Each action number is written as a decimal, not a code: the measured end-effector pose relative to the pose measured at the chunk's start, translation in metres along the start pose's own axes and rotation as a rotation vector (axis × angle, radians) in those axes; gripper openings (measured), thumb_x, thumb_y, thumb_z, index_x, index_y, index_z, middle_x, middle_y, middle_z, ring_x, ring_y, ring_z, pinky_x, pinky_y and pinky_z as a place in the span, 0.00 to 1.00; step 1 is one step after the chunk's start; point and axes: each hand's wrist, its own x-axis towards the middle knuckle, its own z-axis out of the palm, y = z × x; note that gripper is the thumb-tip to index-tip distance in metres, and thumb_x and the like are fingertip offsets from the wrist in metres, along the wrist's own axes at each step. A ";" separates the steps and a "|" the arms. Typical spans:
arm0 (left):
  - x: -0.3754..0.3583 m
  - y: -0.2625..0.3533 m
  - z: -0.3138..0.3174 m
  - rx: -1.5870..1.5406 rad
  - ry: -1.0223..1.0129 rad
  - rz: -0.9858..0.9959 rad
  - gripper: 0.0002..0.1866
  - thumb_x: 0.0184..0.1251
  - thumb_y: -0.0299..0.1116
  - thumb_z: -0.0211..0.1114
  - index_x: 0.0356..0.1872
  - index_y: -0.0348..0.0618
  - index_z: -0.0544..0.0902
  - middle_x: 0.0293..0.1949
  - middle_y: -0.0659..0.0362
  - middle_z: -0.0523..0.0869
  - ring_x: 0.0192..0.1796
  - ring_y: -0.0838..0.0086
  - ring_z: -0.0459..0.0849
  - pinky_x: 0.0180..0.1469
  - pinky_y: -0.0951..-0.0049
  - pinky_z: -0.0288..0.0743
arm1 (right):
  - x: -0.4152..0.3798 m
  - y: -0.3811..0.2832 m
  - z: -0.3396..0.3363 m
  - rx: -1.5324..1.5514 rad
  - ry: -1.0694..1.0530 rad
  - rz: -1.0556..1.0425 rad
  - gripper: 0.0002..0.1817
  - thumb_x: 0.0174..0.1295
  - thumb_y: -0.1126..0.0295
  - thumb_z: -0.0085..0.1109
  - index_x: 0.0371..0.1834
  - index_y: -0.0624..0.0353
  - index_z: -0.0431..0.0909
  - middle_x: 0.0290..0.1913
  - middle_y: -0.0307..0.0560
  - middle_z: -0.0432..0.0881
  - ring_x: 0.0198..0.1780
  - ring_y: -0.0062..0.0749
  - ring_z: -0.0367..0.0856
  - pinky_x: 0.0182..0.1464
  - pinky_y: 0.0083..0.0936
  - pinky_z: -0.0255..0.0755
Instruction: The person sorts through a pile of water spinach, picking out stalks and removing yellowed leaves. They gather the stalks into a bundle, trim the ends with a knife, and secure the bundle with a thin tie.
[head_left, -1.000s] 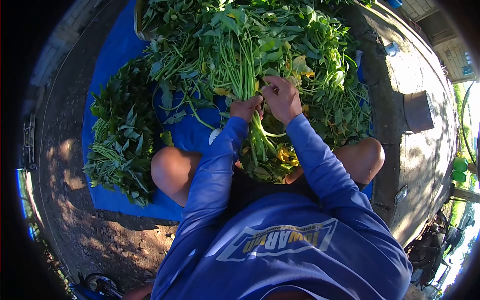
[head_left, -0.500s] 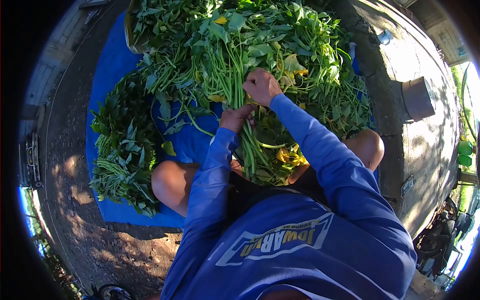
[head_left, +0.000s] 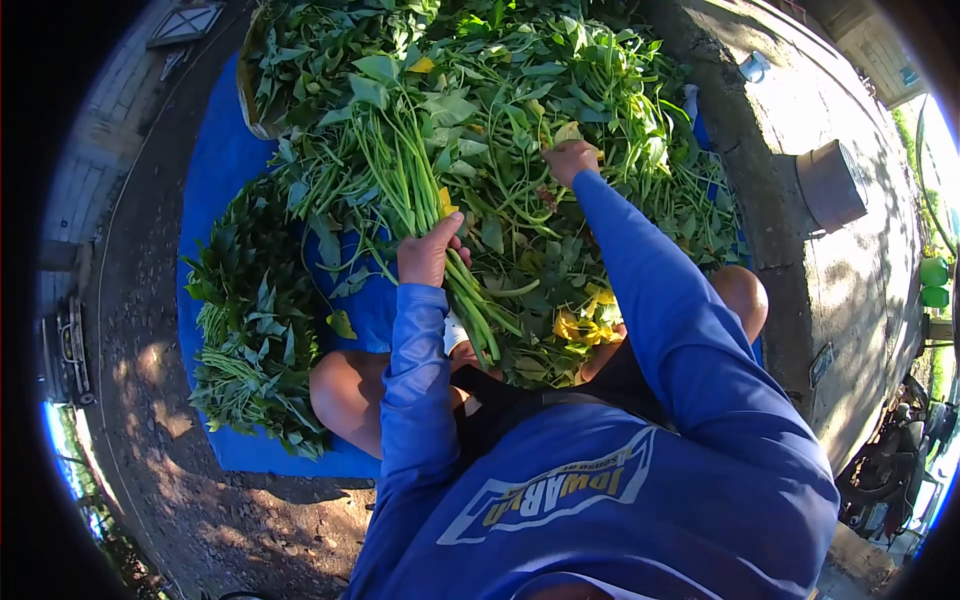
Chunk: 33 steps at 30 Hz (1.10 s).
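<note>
My left hand [head_left: 428, 255] is closed around a bunch of long green leafy stems [head_left: 402, 180], possibly sweet potato tops. Their leaves point away from me and the cut ends hang toward my lap. A yellow leaf [head_left: 445, 203] shows against the bunch just above my thumb. My right hand [head_left: 572, 161] is at the big heap of greens [head_left: 500, 120], fingers drawn together, beside a pale yellowish leaf [head_left: 567, 132]. What those fingers hold, if anything, is hidden.
Under the heap lies a blue tarp [head_left: 225, 130]. Bundled greens [head_left: 255, 340] lie at the left. Yellow leaves [head_left: 588, 318] are piled between my legs. To the right, a cylindrical block [head_left: 832, 185] and a light blue cup [head_left: 754, 67] sit on the concrete.
My hands have moved apart. The left has shifted left and slightly down with the stem bunch, which now stands clear of the heap; the right has left the bunch and moved right.
</note>
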 end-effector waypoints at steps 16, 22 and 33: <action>0.006 -0.004 0.004 -0.054 -0.080 -0.025 0.18 0.64 0.41 0.81 0.38 0.35 0.86 0.25 0.59 0.83 0.22 0.68 0.85 0.25 0.63 0.82 | -0.094 -0.040 -0.155 1.291 -0.565 -0.101 0.23 0.75 0.67 0.67 0.71 0.53 0.76 0.47 0.33 0.83 0.46 0.21 0.81 0.48 0.31 0.77; 0.001 -0.006 0.011 -0.071 -0.068 -0.019 0.16 0.65 0.37 0.80 0.36 0.33 0.87 0.25 0.57 0.83 0.21 0.67 0.85 0.24 0.63 0.81 | -0.129 -0.034 -0.146 1.353 -0.520 -0.103 0.21 0.75 0.73 0.63 0.69 0.60 0.79 0.46 0.35 0.84 0.44 0.20 0.81 0.43 0.24 0.76; 0.010 -0.028 0.025 -0.123 -0.256 -0.039 0.14 0.70 0.38 0.75 0.47 0.37 0.92 0.38 0.61 0.92 0.29 0.79 0.83 0.32 0.72 0.83 | -0.214 -0.039 -0.091 0.459 -0.535 -0.378 0.25 0.70 0.74 0.68 0.70 0.65 0.81 0.46 0.35 0.85 0.44 0.17 0.80 0.51 0.21 0.77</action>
